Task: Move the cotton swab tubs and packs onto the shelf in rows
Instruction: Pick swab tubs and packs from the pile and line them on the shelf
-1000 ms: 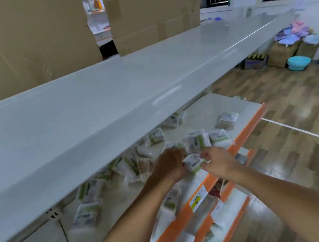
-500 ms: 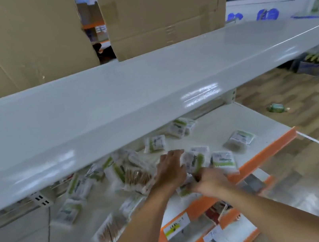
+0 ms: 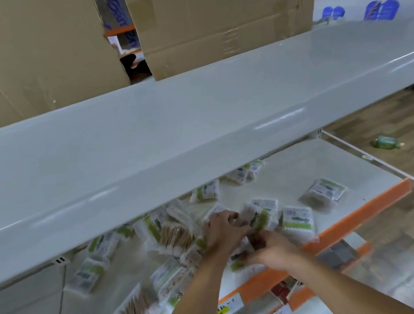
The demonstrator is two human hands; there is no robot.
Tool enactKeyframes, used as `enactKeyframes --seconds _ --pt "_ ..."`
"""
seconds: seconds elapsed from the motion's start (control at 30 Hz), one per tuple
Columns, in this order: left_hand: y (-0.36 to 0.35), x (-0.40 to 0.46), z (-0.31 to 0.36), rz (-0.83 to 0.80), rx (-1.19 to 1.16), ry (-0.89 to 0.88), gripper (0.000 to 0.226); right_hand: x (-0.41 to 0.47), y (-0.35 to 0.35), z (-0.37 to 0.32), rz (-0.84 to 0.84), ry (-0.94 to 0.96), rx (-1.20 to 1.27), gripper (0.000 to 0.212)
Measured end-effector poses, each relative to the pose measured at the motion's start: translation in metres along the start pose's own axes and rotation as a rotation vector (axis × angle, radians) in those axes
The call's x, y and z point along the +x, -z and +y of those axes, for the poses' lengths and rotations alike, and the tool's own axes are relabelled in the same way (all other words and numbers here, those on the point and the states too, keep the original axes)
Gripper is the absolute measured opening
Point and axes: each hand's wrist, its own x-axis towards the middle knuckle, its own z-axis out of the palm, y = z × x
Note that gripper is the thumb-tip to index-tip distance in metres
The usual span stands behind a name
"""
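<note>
Both arms reach in under the broad grey upper shelf (image 3: 194,120) to the white shelf (image 3: 324,165) below it, the one with the orange front edge. Cotton swab packs lie scattered flat across that white shelf, not in rows. The left hand (image 3: 223,231) sits in the thick of the heap, fingers curled down onto a pack with a green stripe (image 3: 257,219), which lies just beyond its fingertips and partly under them. The right hand (image 3: 272,251) is just near and right of the left one, close to the orange edge, its fingers bent over a pack (image 3: 237,262) lying beneath it; motion blur keeps me from telling whether it truly pinches that pack or only presses on it.

A pack with a white and green label (image 3: 298,221) lies just right of both hands, touching the heap. Another pack (image 3: 322,192) lies alone farther right. A pack of wooden-stemmed swabs (image 3: 136,310) lies well to the left and near, and a similar one (image 3: 175,235) lies just left of the left hand. Cardboard sheets (image 3: 217,6) stand behind the upper shelf.
</note>
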Motion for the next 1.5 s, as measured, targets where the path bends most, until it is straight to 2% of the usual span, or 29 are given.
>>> enactKeyframes --seconds 0.13,0.2,0.27,0.37,0.43,0.57,0.73,0.87,0.93,1.0,1.1,1.2,1.3,1.4,1.5 --pt "-0.001 0.004 -0.001 0.008 -0.086 0.012 0.059 -0.001 0.002 0.002 0.004 -0.032 0.056 0.113" --pt "-0.001 0.004 -0.003 0.014 -0.143 0.02 0.052 -0.003 0.003 0.001 0.004 -0.035 0.095 0.117" --pt "0.0 0.003 -0.005 0.007 -0.236 0.037 0.047 -0.006 0.005 -0.001 -0.009 -0.025 0.122 0.11" --pt "0.006 0.003 -0.009 0.029 -0.431 0.073 0.035 -0.008 0.008 -0.003 -0.043 -0.044 0.145 0.069" --pt "0.008 0.002 -0.012 0.041 -0.579 0.112 0.03 -0.008 0.011 -0.002 -0.055 -0.046 0.169 0.054" --pt "0.018 -0.006 -0.015 0.031 -0.798 0.15 0.034 -0.008 0.014 -0.001 -0.051 -0.021 0.221 0.045" --pt "0.035 -0.018 -0.028 0.025 -1.004 0.098 0.033 -0.006 0.012 0.001 -0.05 -0.011 0.259 0.049" --pt "0.048 -0.02 -0.039 -0.018 -1.215 0.101 0.046 -0.007 0.009 0.0 -0.037 -0.009 0.285 0.048" --pt "0.053 -0.021 -0.041 -0.075 -1.253 0.105 0.047 -0.008 0.007 -0.003 0.0 0.007 0.302 0.039" --pt "0.058 -0.023 -0.04 -0.128 -1.287 0.122 0.038 -0.01 0.008 -0.006 0.039 0.037 0.331 0.035" --pt "0.064 -0.026 -0.041 -0.167 -1.292 0.122 0.021 -0.013 0.015 -0.01 0.042 0.078 0.338 0.037" --pt "0.065 -0.025 -0.046 -0.131 -1.173 0.128 0.017 -0.013 0.024 -0.013 0.067 0.045 0.313 0.041" --pt "0.063 -0.024 -0.051 -0.114 -1.063 0.112 0.021 -0.01 0.03 -0.019 0.115 0.027 0.269 0.049" --pt "0.064 -0.024 -0.054 -0.128 -1.052 0.13 0.038 -0.007 0.032 -0.03 0.077 0.005 0.24 0.057" --pt "0.064 -0.027 -0.057 -0.124 -1.104 0.153 0.043 -0.005 0.029 -0.038 0.05 0.022 0.135 0.062"
